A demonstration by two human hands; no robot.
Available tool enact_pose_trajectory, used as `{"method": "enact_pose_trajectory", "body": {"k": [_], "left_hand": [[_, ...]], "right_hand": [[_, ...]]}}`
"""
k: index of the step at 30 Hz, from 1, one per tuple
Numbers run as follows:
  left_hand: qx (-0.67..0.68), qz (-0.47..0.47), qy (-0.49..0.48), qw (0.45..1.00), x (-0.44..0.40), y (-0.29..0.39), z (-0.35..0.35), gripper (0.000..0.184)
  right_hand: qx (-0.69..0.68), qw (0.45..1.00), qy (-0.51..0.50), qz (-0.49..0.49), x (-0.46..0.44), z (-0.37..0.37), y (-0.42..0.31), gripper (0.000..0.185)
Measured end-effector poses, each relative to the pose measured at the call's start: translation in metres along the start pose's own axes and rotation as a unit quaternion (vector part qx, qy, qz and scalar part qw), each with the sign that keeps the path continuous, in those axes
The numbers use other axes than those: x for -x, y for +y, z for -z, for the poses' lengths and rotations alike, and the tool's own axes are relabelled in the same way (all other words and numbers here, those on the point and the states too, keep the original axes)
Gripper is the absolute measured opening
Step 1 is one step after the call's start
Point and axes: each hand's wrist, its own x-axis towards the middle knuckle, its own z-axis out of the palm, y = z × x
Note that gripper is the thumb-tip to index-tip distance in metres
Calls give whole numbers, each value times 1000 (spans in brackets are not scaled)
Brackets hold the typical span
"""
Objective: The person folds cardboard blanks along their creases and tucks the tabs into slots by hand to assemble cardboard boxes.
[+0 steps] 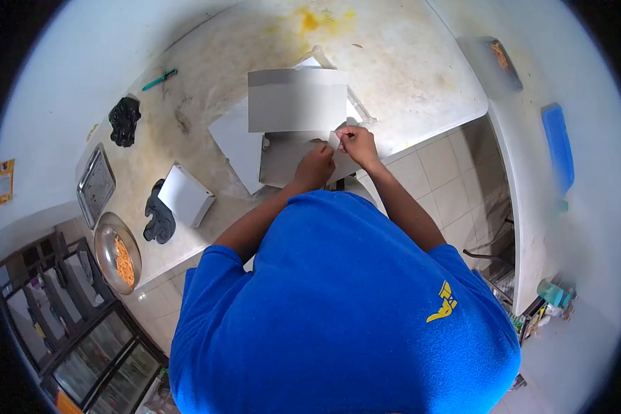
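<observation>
A partly folded cardboard box [283, 160] lies at the table's front edge, its grey inside showing and its lid panel [297, 103] raised at the back. My left hand [316, 167] is over the near right part of the box, its fingers curled together on the cardboard. A small side flap [334, 140] stands up at the box's right corner. My right hand [357, 146] pinches this flap between thumb and fingers. Flat white cardboard sheets [231, 141] lie beneath and to the left of the box.
Left on the marble table [407, 83] are a folded white box [185, 196], black plastic bags [125, 121], a metal tray [97, 185], a bowl [103, 248] of orange food and a green-handled knife [160, 79]. A blue lid [557, 148] lies on the right counter.
</observation>
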Motion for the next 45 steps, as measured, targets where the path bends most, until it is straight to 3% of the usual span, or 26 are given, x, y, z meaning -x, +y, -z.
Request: {"method": "enact_pose_trajectory", "body": {"k": [3,6,8,9,12,15,18,21,23,26,27,29,32,35,38,41,45], "left_hand": [[-73,-81,-25,994,0,-9,-17,12],[-199,-259,-10,945,-9,-20,-26,11],[-7,-106,16,994,-5,-15,-20,13],[88,-26,27,995,-4,-13,-17,15],[201,115,31,972,4,-35,-12,20],[223,91,86,967,10,-32,5,28],[475,288,61,829,2,-32,7,36],[329,288,-30,899,-17,-55,2,40],[371,305,-50,876,-21,-61,4,35],[455,341,-76,819,-24,-48,18,28],[485,356,-84,794,-23,-43,23,27],[421,339,-124,832,-23,-41,35,26],[395,330,-125,848,-23,-38,40,23],[422,317,-62,847,-12,-34,29,19],[415,307,-5,856,-2,-24,17,18],[423,320,26,847,6,-13,15,17],[455,361,39,813,13,-5,18,17]], "right_hand": [[13,999,-15,-49,-11,2,-12,12],[-7,996,-33,-86,-22,-2,-9,10],[74,997,-18,7,-20,-4,0,13],[114,992,-9,52,-15,-5,-3,14],[79,992,-21,96,7,-6,-12,16],[53,987,-42,144,22,-13,-10,21],[76,962,-14,262,30,-21,3,31],[124,934,-22,335,40,-23,5,37],[85,935,7,345,43,-22,-2,37],[-89,965,87,231,39,-39,21,37],[-95,982,69,146,39,-38,21,38],[-112,993,26,-26,41,-35,23,40],[-108,993,4,-40,35,-35,33,45],[-303,943,0,-138,39,-33,30,48],[-337,926,-1,-173,40,-29,28,53],[-295,944,8,-146,42,-32,26,56],[-351,921,-50,-159,37,-29,24,58]]}}
